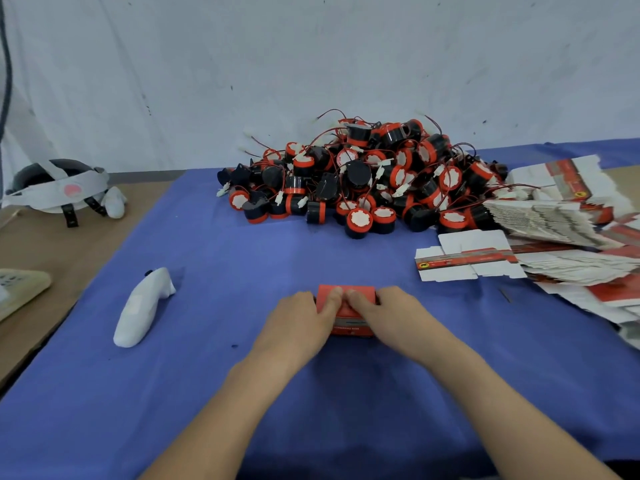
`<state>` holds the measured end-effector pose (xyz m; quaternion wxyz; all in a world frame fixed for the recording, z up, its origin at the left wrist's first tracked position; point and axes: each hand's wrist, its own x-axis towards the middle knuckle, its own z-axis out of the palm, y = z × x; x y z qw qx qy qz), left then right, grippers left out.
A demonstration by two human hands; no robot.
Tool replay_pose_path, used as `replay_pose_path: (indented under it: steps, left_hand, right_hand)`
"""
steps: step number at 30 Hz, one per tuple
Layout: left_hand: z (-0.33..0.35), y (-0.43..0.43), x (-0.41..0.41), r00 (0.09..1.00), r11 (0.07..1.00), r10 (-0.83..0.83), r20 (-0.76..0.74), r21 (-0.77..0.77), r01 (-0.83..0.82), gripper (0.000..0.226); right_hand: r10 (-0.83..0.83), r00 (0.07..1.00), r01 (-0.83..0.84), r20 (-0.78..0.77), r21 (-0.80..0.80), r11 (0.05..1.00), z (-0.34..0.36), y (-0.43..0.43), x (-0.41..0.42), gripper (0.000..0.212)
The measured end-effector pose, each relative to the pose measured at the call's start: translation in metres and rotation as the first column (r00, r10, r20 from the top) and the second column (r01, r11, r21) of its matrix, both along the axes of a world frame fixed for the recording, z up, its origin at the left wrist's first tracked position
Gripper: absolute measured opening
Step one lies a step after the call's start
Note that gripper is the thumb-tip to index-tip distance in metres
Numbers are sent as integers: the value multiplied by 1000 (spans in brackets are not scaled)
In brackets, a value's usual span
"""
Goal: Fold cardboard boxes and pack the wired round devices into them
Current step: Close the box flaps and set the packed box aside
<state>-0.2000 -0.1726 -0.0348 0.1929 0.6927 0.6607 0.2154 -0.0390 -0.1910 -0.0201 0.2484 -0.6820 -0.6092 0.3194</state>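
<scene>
Well left of the red cardboard box (350, 320), a white controller (142, 306) lies on the blue cloth (207, 393). The left hand (299, 323) and right hand (393, 317) clasp the box from either side, fingers curled over its top. Behind the box is the heap of wired round devices (363, 178), and to its right are flat box blanks (467, 259).

From the box (348, 322), I had bare cloth (242, 265) toward eleven o'clock; the device pile (363, 174) blocked twelve, flat cartons (561, 237) crowded two, and a white controller (142, 306) lay at nine.
</scene>
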Motion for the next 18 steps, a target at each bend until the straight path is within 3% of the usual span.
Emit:
replay_pose_path:
  steps: [4,6,9,11,14,18]
  left_hand:
    - [-4,4,1,999,1000,-17,27,27,16,50]
    - [-1,7,1,995,999,-52,90,5,51,47]
    - [6,8,5,948,992,-84,307,-60,107,41]
    - [15,4,12,858,984,-45,512,-124,125,44]
    - [37,-11,32,646,973,-7,763,-144,180,61]
    - [75,-42,89,373,918,-111,921,-48,393,62]
  right_hand:
    - [-44,996,34,77,123,992,-3,-7,-11,28]
    - [-75,996,80,-45,135,988,-2,-7,-16,34]
    - [-72,962,123,-264,185,975,-1,-6,-17,42]
    - [-63,924,159,-376,229,960,6,-11,-12,49]
    - [-106,762,330,-639,242,912,21,-28,9,58]
    - [-138,510,596,-849,233,768,42,-68,51,70]
